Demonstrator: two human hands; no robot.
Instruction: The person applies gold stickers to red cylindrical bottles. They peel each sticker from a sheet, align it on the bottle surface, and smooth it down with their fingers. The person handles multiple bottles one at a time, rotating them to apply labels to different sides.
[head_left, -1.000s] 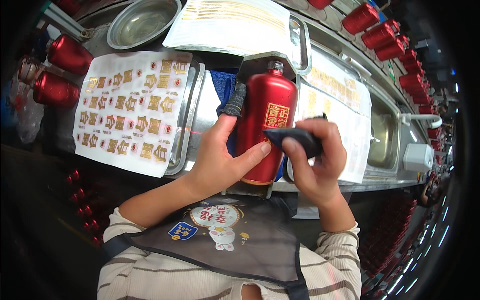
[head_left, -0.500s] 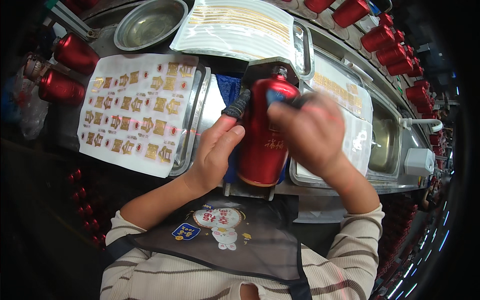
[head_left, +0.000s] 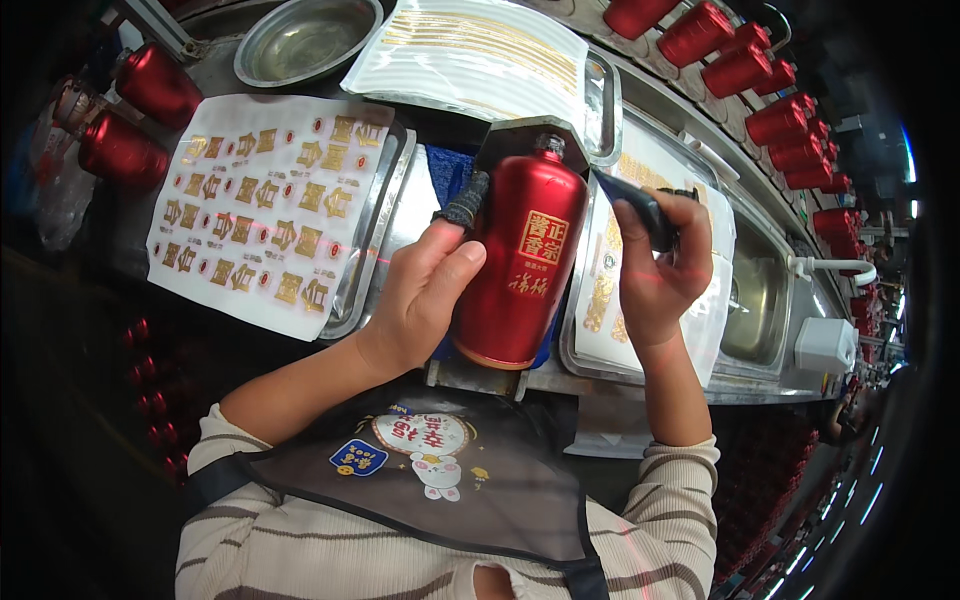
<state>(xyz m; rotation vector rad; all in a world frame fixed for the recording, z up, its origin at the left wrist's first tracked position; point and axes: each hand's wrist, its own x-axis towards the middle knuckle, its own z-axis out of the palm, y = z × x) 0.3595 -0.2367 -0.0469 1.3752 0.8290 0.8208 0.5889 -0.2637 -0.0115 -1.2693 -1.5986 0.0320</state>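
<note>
A glossy red bottle [head_left: 515,310] lies in front of me on a stand, its neck pointing away and a square gold label [head_left: 546,235] on its upward face. My left hand [head_left: 425,285] grips the bottle's left side. Its thumb presses the red surface, and dark covers are on the fingertips beyond. To the right of the bottle, my right hand [head_left: 665,265] pinches a flat, dark scraper-like piece [head_left: 645,210], raised clear of the label. Part of the blue cloth [head_left: 450,170] shows beside the bottle; the stand is mostly hidden.
On the left, a metal tray [head_left: 385,240] carries a white sheet [head_left: 235,285] of gold decals. Behind stand a metal bowl [head_left: 300,45] and a sheet with gold strips [head_left: 470,70]. More decal sheets [head_left: 700,330], a sink [head_left: 755,315] and red bottles [head_left: 695,35] are on the right.
My right hand has moved right, off the bottle's upper face, with the dark piece, uncovering the gold label. My left hand stays on the bottle. The whole view has shifted slightly.
</note>
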